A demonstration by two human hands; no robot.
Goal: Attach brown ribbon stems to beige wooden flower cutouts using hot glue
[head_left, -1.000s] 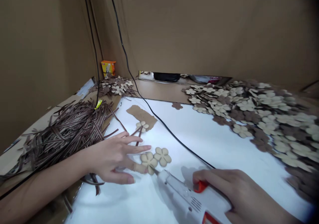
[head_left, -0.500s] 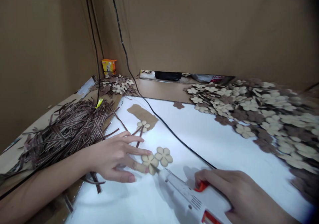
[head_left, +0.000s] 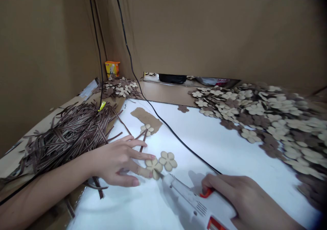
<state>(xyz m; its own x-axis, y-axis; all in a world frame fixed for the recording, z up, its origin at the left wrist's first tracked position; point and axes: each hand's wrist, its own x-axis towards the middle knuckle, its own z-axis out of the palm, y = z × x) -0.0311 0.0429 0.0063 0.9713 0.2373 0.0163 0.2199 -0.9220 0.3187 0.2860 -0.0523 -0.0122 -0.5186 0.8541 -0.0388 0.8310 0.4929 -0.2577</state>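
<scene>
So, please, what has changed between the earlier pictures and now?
The left hand's middle finger has moved toward the person, onto the beige flower's edge. Nothing was visibly grasped or released. The right hand still holds the glue gun, tip at that flower; the neighbouring flower stayed put.

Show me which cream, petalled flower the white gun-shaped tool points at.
The left one of the pair on the white surface, touched by the left hand, unlike its neighbour.

White-and-red glue gun [head_left: 196, 202], cream flower [head_left: 152, 165], brown ribbons [head_left: 74, 134] with pale stripes, orange-yellow box [head_left: 111, 69], black cord [head_left: 168, 126].
</scene>
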